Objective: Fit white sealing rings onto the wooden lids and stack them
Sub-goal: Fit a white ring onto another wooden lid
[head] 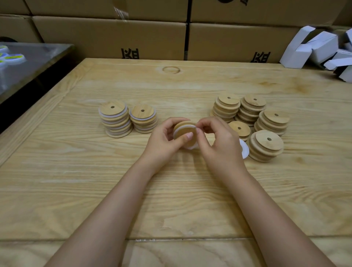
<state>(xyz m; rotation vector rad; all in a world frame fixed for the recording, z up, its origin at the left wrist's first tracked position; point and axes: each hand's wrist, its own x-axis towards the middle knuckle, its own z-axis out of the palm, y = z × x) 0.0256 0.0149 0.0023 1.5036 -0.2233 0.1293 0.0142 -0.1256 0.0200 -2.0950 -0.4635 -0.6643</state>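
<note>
My left hand [165,139] grips the round wooden lid [185,135] at frame centre, thumb across its face. My right hand [219,141] pinches the thin white sealing ring [174,133], likely soft and stretchy, best eased along the stiff rim. Left of centre stand ringed lid stacks [116,119], right of it bare lid stacks [265,145].

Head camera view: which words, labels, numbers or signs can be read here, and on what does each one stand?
No text reads fully.
Left cardboard box: black character, cut by the wooden table, unreadable.
Right cardboard box: the same.
Top box: black print cut off by the frame.
Rolls on the metal table: coloured labels, too blurred.
Wooden lids: no text.
</note>
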